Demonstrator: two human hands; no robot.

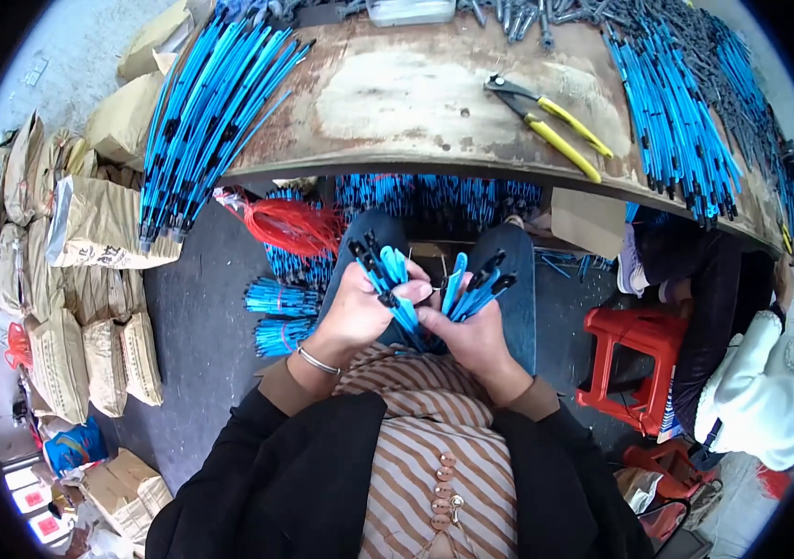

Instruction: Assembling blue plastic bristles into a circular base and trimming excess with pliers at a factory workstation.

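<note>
Above my lap, both hands hold thin blue strips with black ends, close together. My left hand (357, 310), with a bracelet at its wrist, is closed around one bunch of blue strips (395, 270). A second bunch of blue strips (479, 291) fans up and to the right from my right hand (476, 337), which is closed on it with the thumb across the front. The lower ends of both bunches meet near my waist and are partly hidden by the hands. On the table ahead lies a pair of yellow-handled pliers (562, 149).
The worn wooden table (378, 93) carries heaps of blue strips (215, 102) on the left and more strips (676, 112) on the right. Tied bundles (280, 298) and red string (294, 224) lie beneath. Paper sacks (60, 363) stand left; a red stool (634, 321) and a seated person (760, 401), right.
</note>
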